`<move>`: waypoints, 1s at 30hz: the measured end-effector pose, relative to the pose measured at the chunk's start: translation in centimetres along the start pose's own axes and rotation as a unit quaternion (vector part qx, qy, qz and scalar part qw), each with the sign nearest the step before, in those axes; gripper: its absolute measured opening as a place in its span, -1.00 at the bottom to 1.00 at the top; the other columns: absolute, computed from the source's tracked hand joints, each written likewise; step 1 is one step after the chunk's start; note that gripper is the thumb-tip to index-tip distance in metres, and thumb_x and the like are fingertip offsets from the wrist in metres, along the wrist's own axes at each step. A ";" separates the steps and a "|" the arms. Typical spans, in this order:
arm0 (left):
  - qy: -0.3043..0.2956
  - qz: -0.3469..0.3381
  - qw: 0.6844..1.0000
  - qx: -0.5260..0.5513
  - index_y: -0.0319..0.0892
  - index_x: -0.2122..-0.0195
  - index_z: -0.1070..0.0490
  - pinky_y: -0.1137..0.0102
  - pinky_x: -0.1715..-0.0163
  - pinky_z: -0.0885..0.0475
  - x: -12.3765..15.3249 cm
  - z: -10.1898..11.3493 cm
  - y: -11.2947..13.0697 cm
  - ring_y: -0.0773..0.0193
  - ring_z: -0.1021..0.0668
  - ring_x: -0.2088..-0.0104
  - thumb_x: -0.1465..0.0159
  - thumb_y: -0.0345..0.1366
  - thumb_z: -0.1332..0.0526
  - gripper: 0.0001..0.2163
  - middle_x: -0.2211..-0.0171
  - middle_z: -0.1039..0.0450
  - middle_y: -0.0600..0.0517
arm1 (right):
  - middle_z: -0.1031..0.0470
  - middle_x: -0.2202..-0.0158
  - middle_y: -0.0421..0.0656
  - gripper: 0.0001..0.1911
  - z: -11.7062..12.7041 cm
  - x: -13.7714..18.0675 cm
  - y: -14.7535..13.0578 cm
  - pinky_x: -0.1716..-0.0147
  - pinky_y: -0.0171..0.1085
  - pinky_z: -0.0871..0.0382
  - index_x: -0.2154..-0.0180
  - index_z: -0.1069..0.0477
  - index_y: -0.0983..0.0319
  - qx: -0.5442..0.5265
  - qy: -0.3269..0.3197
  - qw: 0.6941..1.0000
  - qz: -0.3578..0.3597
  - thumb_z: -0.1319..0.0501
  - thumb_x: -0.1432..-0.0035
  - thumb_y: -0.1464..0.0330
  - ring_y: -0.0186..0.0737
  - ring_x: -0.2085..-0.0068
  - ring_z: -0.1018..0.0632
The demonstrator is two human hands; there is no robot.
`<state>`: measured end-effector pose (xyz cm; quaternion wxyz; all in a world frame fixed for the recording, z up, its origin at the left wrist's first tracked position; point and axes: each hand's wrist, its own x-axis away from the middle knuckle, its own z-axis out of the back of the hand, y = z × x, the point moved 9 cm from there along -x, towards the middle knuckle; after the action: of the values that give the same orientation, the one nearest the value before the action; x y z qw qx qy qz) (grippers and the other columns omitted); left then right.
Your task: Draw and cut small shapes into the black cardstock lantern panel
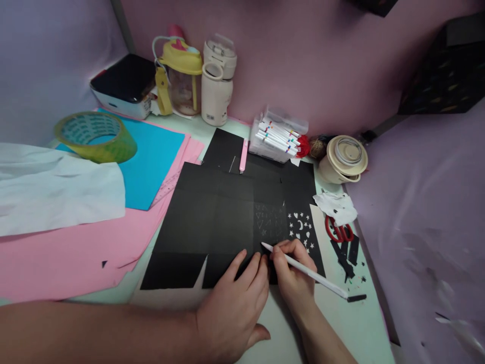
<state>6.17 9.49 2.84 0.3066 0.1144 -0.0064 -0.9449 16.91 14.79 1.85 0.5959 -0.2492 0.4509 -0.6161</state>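
Firstly, table (373, 308): it is pale green, and it bears everything which I describe below.
Pink sheets (79, 253): they lie on the left part of the table, beside the black paper.
Black paper (193, 217): it is in the middle, directly before the person, under both hands. Its surface is matt and dark, with some straight fold lines, and a narrow pointed notch opens at its near edge.
Left hand (235, 298): it rests palm down over the near edge of the black paper; the outer finger stands apart, the other fingers are close together, and nothing is gripped.
Right hand (295, 273): its thumb and fingers are closed around the pen.
Pen (318, 275): it is white and slim; its long axis goes from the tip at upper left to the rear end at lower right. The tip is just at the near side of the outlines, beyond the left fingertips; I cannot tell if it touches.
Outlines (261, 217): they are thin and faint, mostly like triangles; the right hand is nearer to them.
White shapes (300, 225): small stars, hearts and one moon, right of the outlines.
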 end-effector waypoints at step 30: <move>-0.013 -0.005 1.000 0.013 -0.39 -0.12 -0.38 0.00 -0.25 0.04 0.1 -0.4 -0.1 -0.10 -0.25 -0.22 -0.21 0.24 -0.09 -0.25 -0.17 -0.32 -0.26 | -0.38 0.51 -0.26 -0.80 0.7 0.1 -1.1 0.48 -0.32 -0.31 0.47 -0.23 0.18 -0.060 0.026 0.997 0.031 -0.17 -0.19 0.47 -0.34 0.49 -0.41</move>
<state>6.16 9.53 2.45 0.3005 0.1060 -0.0221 -0.9476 16.96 14.42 3.09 0.5869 -0.2544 0.5100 -0.5751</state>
